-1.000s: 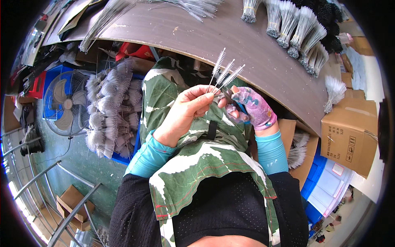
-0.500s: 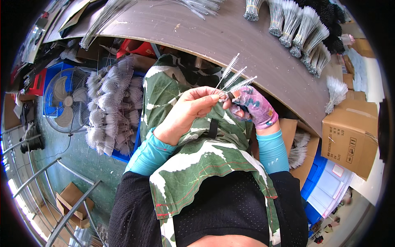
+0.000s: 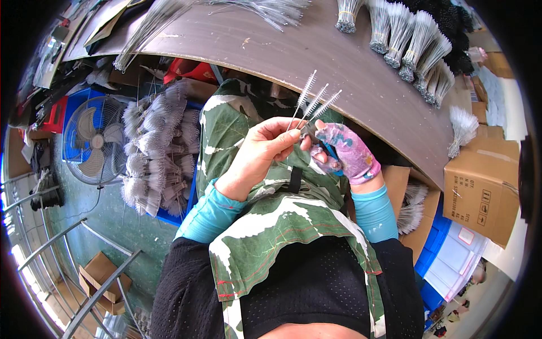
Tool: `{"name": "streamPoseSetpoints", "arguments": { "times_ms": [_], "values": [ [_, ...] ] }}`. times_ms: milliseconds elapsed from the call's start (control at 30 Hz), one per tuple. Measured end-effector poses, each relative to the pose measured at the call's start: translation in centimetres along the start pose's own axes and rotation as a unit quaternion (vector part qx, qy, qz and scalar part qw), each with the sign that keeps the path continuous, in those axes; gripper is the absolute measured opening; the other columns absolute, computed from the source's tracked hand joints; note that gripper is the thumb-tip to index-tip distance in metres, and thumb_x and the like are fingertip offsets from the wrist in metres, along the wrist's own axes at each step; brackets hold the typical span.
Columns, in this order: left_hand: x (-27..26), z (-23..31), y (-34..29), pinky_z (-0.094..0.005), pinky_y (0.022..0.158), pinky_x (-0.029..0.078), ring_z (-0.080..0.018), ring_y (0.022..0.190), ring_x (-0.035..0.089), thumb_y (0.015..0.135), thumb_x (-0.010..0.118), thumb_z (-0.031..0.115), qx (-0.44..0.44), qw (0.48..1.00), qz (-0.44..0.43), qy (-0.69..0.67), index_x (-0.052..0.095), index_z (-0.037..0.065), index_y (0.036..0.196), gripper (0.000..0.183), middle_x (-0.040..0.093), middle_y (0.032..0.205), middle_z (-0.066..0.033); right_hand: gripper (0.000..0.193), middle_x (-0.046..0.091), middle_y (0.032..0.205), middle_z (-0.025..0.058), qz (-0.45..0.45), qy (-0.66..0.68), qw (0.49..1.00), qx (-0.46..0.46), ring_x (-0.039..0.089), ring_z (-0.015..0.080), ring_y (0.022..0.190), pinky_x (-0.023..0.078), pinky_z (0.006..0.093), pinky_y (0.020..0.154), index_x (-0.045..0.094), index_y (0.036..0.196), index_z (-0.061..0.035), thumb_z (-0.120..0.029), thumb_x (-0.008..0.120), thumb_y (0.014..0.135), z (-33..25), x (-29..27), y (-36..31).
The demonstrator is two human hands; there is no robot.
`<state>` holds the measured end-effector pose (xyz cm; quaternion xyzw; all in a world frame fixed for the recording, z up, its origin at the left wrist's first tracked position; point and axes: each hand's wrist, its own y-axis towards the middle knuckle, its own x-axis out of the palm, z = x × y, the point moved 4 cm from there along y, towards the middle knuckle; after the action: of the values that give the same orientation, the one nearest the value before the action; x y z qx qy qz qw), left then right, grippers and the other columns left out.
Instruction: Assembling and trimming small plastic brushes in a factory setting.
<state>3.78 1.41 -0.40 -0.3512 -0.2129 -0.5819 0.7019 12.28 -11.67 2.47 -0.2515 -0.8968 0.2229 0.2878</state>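
Over my lap, my left hand [image 3: 270, 144] pinches the wire stems of three thin white-bristled tube brushes [image 3: 319, 103] between thumb and fingertips. The bristle ends fan out upward, away from me. Right beside it, my right hand [image 3: 345, 150], in a purple patterned fingerless glove, is curled closed close to the stems. A dark metallic bit [image 3: 308, 131] and a sliver of blue show at its fingers; what it grips is mostly hidden. A camouflage apron [image 3: 293, 220] covers my lap beneath both hands.
Bundles of white brushes [image 3: 420, 39] stand on the brown table [image 3: 333, 53] ahead. To the left are a heap of brushes [image 3: 161, 141] in a blue crate, a fan [image 3: 95, 138] and metal rails [image 3: 99, 288]. Cardboard boxes [image 3: 480, 186] and a white-and-blue bin [image 3: 454, 257] stand right.
The brushes have shifted slightly left and up, their tips pointing more upright. My right hand has turned a little, and a dark bit and some blue now show at its fingers.
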Motion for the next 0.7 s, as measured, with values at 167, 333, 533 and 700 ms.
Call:
{"name": "streamPoseSetpoints", "arguments": {
  "times_ms": [167, 333, 533, 700],
  "values": [
    [-0.08, -0.16, -0.12, -0.0160, 0.051, 0.031, -0.0014, 0.059, 0.042, 0.088, 0.063, 0.010, 0.018, 0.999, 0.014, 0.029, 0.063, 0.004, 0.107, 0.021, 0.063, 0.081, 0.0006, 0.051, 0.048, 0.056, 0.0000, 0.012, -0.006, 1.000, 0.009, 0.032, 0.0044, 0.039, 0.023, 0.0183, 0.039, 0.063, 0.089, 0.0026, -0.045, 0.046, 0.093, -0.21, 0.31, 0.15],
    [-0.06, 0.05, -0.22, -0.0145, 0.050, 0.031, -0.0008, 0.060, 0.044, 0.088, 0.061, 0.007, 0.027, 0.999, 0.020, 0.041, 0.063, 0.004, 0.107, 0.019, 0.065, 0.085, -0.0029, 0.048, 0.048, 0.056, -0.0002, 0.023, -0.002, 1.000, -0.001, 0.031, 0.0044, 0.039, 0.023, 0.0183, 0.038, 0.063, 0.089, 0.0024, -0.043, 0.046, 0.094, 0.09, 0.25, 0.38],
    [0.10, -0.14, -0.06, -0.0156, 0.052, 0.031, -0.0007, 0.060, 0.042, 0.088, 0.062, 0.011, 0.024, 0.999, 0.015, 0.038, 0.064, 0.005, 0.107, 0.020, 0.061, 0.079, 0.0032, 0.046, 0.046, 0.056, -0.0011, 0.012, 0.039, 0.999, -0.016, 0.031, 0.0042, 0.039, 0.024, 0.0180, 0.039, 0.063, 0.089, 0.0017, -0.040, 0.045, 0.095, 0.46, 0.28, 0.10],
    [-0.30, -0.28, -0.12, -0.0159, 0.056, 0.036, -0.0016, 0.063, 0.045, 0.088, 0.062, 0.013, 0.017, 0.998, 0.045, 0.046, 0.064, 0.005, 0.107, 0.021, 0.062, 0.080, 0.0032, 0.046, 0.046, 0.059, -0.0016, 0.049, 0.014, 0.999, -0.005, 0.033, 0.0037, 0.042, 0.025, 0.0176, 0.041, 0.062, 0.090, 0.0009, -0.040, 0.042, 0.097, 0.36, 0.78, -0.38]
  ]
}}
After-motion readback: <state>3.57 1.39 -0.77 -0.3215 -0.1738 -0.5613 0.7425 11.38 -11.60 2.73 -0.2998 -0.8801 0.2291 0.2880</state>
